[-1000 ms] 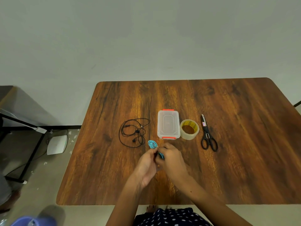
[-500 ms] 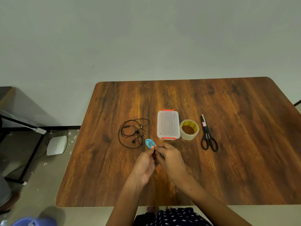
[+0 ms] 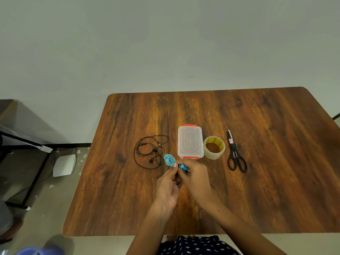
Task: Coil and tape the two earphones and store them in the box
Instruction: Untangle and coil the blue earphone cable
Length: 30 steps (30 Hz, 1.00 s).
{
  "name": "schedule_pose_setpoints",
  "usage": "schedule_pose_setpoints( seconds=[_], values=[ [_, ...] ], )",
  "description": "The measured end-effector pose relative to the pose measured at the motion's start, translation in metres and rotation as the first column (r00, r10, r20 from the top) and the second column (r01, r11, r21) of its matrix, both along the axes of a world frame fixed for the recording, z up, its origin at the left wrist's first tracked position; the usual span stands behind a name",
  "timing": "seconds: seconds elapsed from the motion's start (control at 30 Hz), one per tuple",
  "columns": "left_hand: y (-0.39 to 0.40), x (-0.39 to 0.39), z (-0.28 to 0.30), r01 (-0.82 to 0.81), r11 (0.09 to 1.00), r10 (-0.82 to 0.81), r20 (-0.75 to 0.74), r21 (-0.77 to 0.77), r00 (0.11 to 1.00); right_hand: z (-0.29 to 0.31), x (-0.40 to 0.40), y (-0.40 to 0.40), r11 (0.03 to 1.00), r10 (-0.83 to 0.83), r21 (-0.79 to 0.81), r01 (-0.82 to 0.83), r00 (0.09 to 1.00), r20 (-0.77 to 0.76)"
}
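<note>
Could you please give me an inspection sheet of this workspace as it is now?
Surface: wooden table, bare in the near and far parts.
Job's things: blue earphone coiled, held above the table; black earphone lying loose and uncoiled; clear box with lid on, orange clips; tape roll right of the box; scissors closed, right of the tape.
Clutter: nothing seen.
Hands: left hand pinches the blue coil; right hand grips its other end.
Cables: only the earphone cords.
Surroundings: plain wall; white device on the floor at left; black frame beside it.
</note>
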<state>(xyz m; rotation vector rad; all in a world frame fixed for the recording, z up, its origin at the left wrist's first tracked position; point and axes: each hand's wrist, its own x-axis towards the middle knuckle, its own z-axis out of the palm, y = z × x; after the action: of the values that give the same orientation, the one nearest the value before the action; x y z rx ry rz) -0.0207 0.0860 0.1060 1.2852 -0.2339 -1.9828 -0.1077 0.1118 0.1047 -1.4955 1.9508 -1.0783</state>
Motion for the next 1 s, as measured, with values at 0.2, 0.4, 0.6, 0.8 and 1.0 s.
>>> schedule_pose_setpoints(
  seconds=[0.2,0.4,0.6,0.8,1.0],
  values=[
    [0.0,-0.001,-0.001,-0.049,0.999,0.049,0.001,0.015,0.999,0.002,-0.006,-0.006,0.999,0.03,0.037,-0.032,0.998,0.052],
    [-0.002,0.001,-0.003,-0.035,0.999,0.036,-0.033,0.025,0.999,0.01,-0.016,-0.008,0.99,0.098,0.09,-0.106,0.992,0.083],
    [-0.015,0.007,-0.004,-0.016,0.999,0.016,0.002,-0.037,1.0,0.012,-0.02,-0.012,0.987,0.079,0.111,-0.117,0.949,0.305],
    [-0.02,0.012,0.003,0.033,0.991,-0.029,0.032,-0.133,0.999,0.006,-0.029,-0.011,0.989,-0.019,0.138,-0.051,0.887,0.462],
    [-0.017,0.011,0.005,0.086,0.977,-0.071,0.081,-0.196,0.994,0.008,-0.026,-0.008,1.0,-0.013,-0.014,0.018,0.953,0.302]
  ],
)
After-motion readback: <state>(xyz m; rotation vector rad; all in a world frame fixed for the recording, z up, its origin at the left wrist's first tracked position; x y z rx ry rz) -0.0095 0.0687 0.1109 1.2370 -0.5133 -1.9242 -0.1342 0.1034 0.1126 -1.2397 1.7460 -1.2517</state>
